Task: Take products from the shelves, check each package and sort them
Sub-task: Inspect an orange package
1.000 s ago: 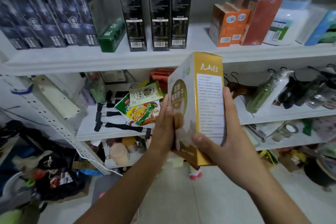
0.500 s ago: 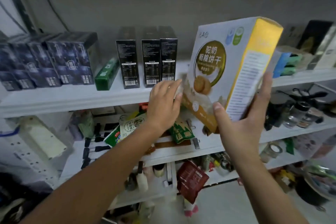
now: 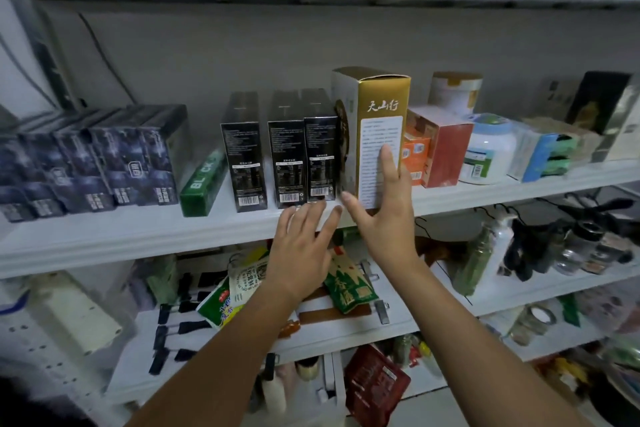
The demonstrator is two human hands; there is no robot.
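Observation:
A tall white and gold biscuit box (image 3: 375,114) stands upright on the white shelf (image 3: 138,232), squeezed between three black boxes (image 3: 282,152) on its left and an orange carton (image 3: 417,156) on its right. My right hand (image 3: 379,215) presses flat against the box's narrow printed side, fingers straight, thumb at its lower left corner. Just left of it my left hand (image 3: 304,243) hovers at the shelf's front edge with fingers spread and straight, holding nothing.
Dark blue boxes (image 3: 86,166) and a green box (image 3: 202,180) fill the shelf's left part. A red box (image 3: 446,152), a white tub (image 3: 490,149) and stacked packs (image 3: 550,152) stand to the right. Snack bags (image 3: 349,284), clips and bottles (image 3: 481,253) crowd the shelves below.
The biscuit box went from being held up in front of me to standing on the shelf beside the black boxes. My left hand came off it; the right now presses its side.

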